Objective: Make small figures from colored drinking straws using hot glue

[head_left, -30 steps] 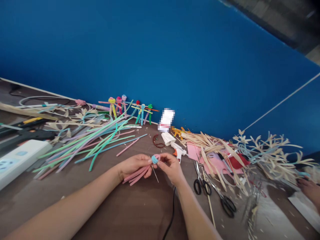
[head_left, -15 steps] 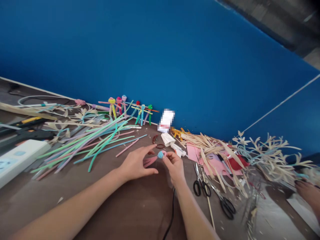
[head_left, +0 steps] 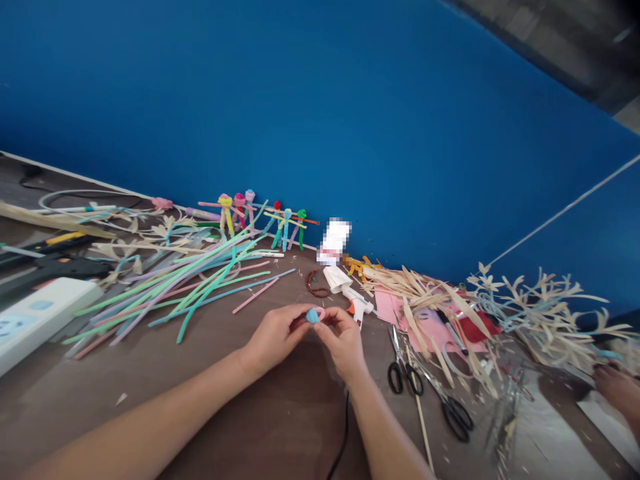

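Both hands meet over the middle of the table around a small blue and pink pipe cleaner piece (head_left: 313, 315). My left hand (head_left: 274, 337) pinches it from the left, its fingertips closed on the edge. From the right, my right hand (head_left: 345, 343) grips the same piece between thumb and fingers. Just beyond them lie a brown bead bracelet (head_left: 319, 292) and a white glue gun (head_left: 358, 301) with an orange trigger. Loose pastel pipe cleaners (head_left: 200, 287) are heaped to the left of my hands.
Small pipe cleaner figures (head_left: 286, 227) lean along the blue wall (head_left: 320, 120). Two pairs of scissors, one with black handles (head_left: 395, 378), lie right of my arm near pale strips (head_left: 410, 287). A power strip (head_left: 50, 310) stands far left. Another person's hand (head_left: 615, 383) shows far right.
My left hand, earlier spread with thumb and fingers apart, has closed on the pipe cleaner piece. The piece and my right hand have shifted slightly left.
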Demonstrator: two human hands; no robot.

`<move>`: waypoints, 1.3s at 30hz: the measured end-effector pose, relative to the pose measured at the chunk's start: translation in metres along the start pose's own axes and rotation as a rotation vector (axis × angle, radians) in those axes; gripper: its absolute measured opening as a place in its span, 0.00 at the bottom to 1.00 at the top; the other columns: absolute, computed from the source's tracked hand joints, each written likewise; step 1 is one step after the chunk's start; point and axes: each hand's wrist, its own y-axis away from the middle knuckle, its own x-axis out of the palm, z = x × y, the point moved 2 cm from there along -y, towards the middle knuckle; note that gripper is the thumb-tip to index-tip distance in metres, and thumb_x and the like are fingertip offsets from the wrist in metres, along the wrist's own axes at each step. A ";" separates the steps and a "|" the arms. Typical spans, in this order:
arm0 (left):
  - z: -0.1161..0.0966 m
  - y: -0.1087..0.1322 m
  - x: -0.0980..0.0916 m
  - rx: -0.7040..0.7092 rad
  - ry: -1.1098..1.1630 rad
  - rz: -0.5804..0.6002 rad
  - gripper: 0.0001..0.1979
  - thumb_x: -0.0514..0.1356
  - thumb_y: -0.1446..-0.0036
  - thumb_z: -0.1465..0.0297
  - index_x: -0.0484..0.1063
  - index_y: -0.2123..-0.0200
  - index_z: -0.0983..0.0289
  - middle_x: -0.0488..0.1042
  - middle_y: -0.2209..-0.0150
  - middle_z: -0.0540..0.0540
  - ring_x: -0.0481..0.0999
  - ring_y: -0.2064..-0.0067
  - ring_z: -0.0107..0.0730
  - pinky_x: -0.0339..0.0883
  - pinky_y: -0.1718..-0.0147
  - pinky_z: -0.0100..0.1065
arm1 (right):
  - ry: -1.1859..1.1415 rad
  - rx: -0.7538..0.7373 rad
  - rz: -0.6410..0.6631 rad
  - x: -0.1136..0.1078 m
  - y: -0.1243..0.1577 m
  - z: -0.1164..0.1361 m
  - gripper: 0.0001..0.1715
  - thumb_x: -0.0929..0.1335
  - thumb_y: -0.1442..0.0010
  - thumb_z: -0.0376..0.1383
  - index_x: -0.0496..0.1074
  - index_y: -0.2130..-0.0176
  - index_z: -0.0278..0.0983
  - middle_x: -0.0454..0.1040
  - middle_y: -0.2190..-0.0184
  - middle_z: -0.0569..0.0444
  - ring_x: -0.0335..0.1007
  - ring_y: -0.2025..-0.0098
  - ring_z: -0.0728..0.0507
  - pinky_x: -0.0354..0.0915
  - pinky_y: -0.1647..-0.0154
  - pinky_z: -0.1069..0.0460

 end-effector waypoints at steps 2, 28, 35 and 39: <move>-0.001 0.000 0.001 -0.019 0.029 0.014 0.14 0.53 0.48 0.68 0.68 0.57 0.62 0.73 0.60 0.56 0.71 0.61 0.34 0.62 0.60 0.32 | 0.001 -0.010 0.023 -0.001 0.000 0.002 0.09 0.68 0.52 0.37 0.66 0.70 0.35 0.69 0.72 0.54 0.65 0.68 0.47 0.62 0.63 0.52; 0.003 -0.003 0.002 -0.115 0.137 0.180 0.17 0.51 0.47 0.64 0.68 0.57 0.66 0.71 0.74 0.52 0.66 0.75 0.27 0.57 0.76 0.26 | -0.026 0.041 0.074 -0.005 -0.001 -0.005 0.06 0.68 0.52 0.37 0.68 0.74 0.36 0.69 0.75 0.56 0.64 0.70 0.48 0.60 0.64 0.53; 0.005 -0.003 0.002 -0.164 0.201 0.199 0.17 0.50 0.46 0.63 0.68 0.59 0.68 0.71 0.73 0.53 0.65 0.75 0.27 0.58 0.76 0.26 | -0.073 0.068 0.069 -0.005 -0.001 -0.008 0.05 0.68 0.52 0.36 0.70 0.73 0.36 0.71 0.74 0.57 0.65 0.70 0.48 0.60 0.64 0.53; 0.007 -0.004 0.002 -0.183 0.205 0.177 0.18 0.50 0.46 0.63 0.68 0.58 0.68 0.72 0.70 0.55 0.66 0.75 0.27 0.59 0.75 0.27 | -0.081 0.095 0.085 -0.005 -0.002 -0.010 0.07 0.68 0.51 0.37 0.71 0.70 0.36 0.72 0.72 0.55 0.65 0.68 0.48 0.60 0.63 0.52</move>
